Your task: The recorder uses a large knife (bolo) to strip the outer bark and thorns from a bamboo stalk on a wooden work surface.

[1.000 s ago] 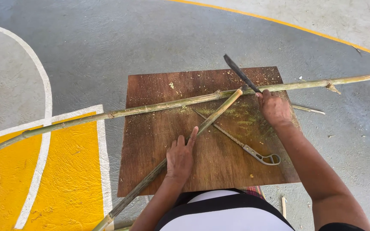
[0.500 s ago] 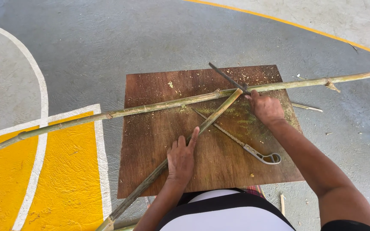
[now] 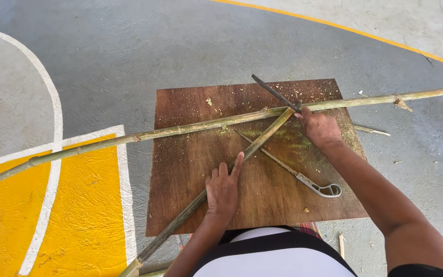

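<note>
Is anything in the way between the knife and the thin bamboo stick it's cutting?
Nothing visible. The knife in the right hand already meets the tip of the thin bamboo stick, which the left hand presses onto the wooden board.

We are outdoors on a painted sports court used as a makeshift work spot. The grey concrete floor (image 3: 129,51) carries a curved white line (image 3: 52,97), a yellow painted block (image 3: 83,215) and a yellow boundary stripe (image 3: 355,32). A wooden board (image 3: 262,205) lies on it, strewn with green shavings (image 3: 293,146).
</note>
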